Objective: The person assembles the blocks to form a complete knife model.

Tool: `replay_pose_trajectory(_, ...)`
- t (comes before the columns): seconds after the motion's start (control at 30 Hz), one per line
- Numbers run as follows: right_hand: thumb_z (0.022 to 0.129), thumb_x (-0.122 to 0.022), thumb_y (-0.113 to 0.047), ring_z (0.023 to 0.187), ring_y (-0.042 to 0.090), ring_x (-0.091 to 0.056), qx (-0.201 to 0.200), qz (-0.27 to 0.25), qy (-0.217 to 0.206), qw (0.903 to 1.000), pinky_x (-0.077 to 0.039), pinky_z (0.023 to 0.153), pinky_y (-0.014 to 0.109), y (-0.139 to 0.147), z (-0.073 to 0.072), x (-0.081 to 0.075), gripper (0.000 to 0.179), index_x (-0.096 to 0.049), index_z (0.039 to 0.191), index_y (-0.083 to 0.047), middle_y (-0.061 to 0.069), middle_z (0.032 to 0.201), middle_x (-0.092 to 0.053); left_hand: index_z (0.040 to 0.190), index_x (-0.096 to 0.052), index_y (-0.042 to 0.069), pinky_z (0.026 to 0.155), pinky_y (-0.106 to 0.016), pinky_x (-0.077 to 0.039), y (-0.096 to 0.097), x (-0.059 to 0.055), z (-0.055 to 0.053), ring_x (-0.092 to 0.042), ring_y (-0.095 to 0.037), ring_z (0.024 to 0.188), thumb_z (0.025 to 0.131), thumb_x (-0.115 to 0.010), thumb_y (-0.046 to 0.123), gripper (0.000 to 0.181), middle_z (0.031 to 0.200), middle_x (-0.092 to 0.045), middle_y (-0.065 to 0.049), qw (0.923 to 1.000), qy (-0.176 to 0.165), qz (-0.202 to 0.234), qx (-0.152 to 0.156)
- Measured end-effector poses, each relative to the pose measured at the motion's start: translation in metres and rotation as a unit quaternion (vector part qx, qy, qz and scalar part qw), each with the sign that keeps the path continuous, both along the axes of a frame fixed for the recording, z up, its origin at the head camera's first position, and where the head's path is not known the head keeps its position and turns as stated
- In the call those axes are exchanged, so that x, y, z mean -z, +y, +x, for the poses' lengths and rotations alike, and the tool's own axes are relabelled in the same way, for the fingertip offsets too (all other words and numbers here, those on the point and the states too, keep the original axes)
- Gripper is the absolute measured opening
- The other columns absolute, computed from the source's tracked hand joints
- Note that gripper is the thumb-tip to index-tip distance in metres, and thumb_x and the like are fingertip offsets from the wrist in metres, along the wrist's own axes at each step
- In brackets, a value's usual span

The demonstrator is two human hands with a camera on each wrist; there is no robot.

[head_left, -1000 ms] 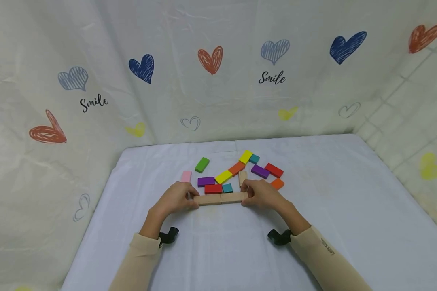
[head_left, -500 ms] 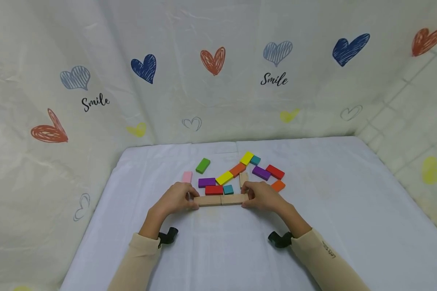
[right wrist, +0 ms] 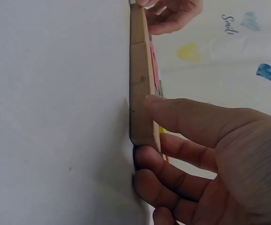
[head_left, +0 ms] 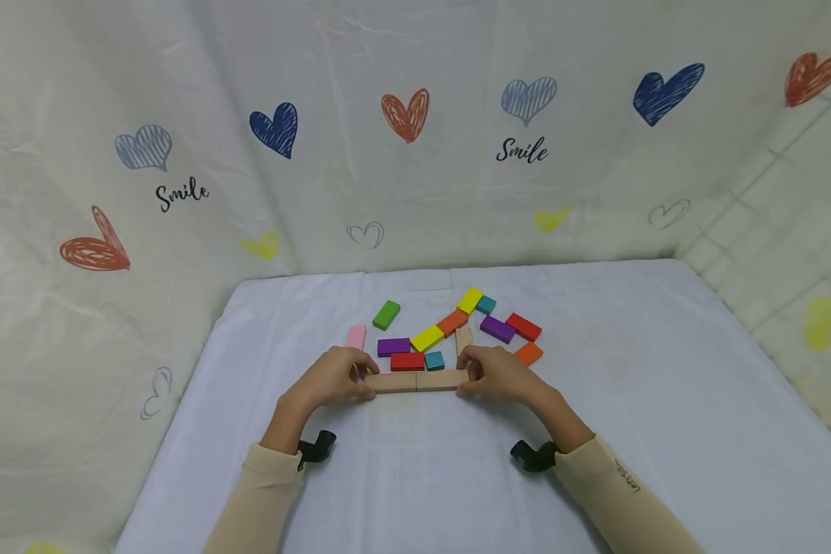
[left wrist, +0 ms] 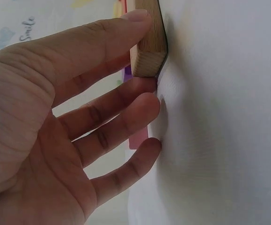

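Note:
Two plain wooden blocks lie end to end on the white cloth, touching in one straight row. My left hand pinches the outer end of the left wooden block between thumb and forefinger; its other fingertips rest near the cloth in the left wrist view. At the opposite end, my right hand pinches the right wooden block, thumb on the near side. Just behind the row lie a red block and a small teal block. Another plain wooden block stands out behind the right hand, partly hidden.
Farther back lie a purple block, a yellow block, an orange block, a green block and a pink block. More coloured blocks, including a red one, sit at right. A printed curtain hangs behind the table.
The wooden row has shifted slightly to the left, and both hands have moved with it, still pinching its ends. The coloured blocks stay put.

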State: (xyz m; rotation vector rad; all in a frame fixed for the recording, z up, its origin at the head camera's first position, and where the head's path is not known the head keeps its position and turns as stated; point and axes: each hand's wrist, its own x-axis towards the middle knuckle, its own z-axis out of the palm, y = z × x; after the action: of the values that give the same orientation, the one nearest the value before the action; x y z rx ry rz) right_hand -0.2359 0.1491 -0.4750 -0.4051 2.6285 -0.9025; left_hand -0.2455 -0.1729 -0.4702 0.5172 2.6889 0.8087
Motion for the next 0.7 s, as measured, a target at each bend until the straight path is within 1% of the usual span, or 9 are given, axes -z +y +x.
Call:
replay_pose_trajectory(0.13, 0.086, -0.083, -0.025, 0.073, 0.016, -0.056, -0.003, -0.009, -0.009, 0.9999, -0.05, 0.067, 0.026, 0.003, -0.0001, -0.0006, 0.031, -0.066, 0.111, -0.017, 0.0, 0.079, -0.06, 0.106, -0.078, 0.019, 0.074, -0.03, -0.052, -0.0013, -0.0005, -0.0001, -0.06, -0.014, 0.083, 0.078, -0.09, 0.02, 0.031, 0.088, -0.068, 0.006, 1.0, -0.005, 0.007, 0.004)
replay_pose_trajectory(0.37, 0.088, -0.081, -0.021, 0.077, 0.015, -0.058, -0.011, -0.012, -0.003, 0.9999, -0.053, 0.072, 0.026, 0.0021, -0.0008, 0.0025, 0.027, -0.067, 0.111, -0.017, -0.001, 0.081, -0.061, 0.102, -0.078, 0.022, 0.074, -0.031, -0.051, -0.0054, 0.001, -0.0002, -0.06, -0.014, 0.083, 0.079, -0.09, 0.019, 0.027, 0.089, -0.068, 0.005, 0.9997, -0.015, 0.012, -0.012)
replay_pose_trajectory(0.7, 0.088, -0.081, -0.021, 0.079, 0.015, -0.057, 0.0, -0.017, 0.008, 0.9998, -0.053, 0.074, 0.026, -0.0035, 0.0006, 0.0018, 0.028, -0.067, 0.112, -0.015, 0.0, 0.082, -0.06, 0.1, -0.079, 0.022, 0.073, -0.03, -0.05, -0.0075, -0.0007, -0.0017, -0.06, -0.014, 0.082, 0.078, -0.09, 0.017, 0.025, 0.087, -0.067, 0.005, 0.9998, -0.006, 0.01, -0.014)
